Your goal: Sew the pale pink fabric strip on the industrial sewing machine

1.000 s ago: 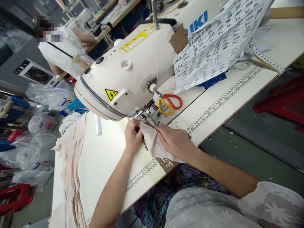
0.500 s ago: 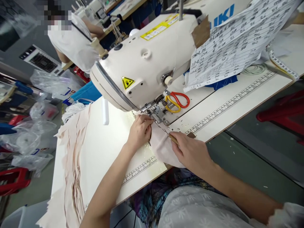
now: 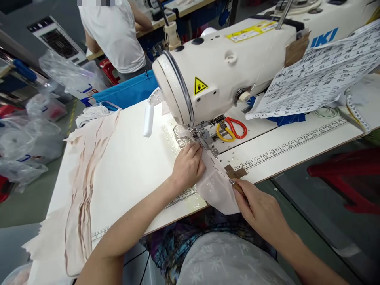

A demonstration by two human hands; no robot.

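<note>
The pale pink cloth (image 3: 216, 190), thin with a rounded lower edge, overhangs the white table (image 3: 127, 134) below the sewing machine (image 3: 219, 63). At its ten o'clock the left hand (image 3: 189, 164) curls its fingers together on it (pinching or pressing, I cannot tell); at four the right hand (image 3: 263, 206) pinches a wooden-handled pointed tool (image 3: 238, 190). At one, blue letters (image 3: 325, 38) end "KI".

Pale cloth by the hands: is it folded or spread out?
Mostly spread: beside the left hand, the pale cloth shows a broad face and a curved edge. Under the hand, cannot tell.
</note>
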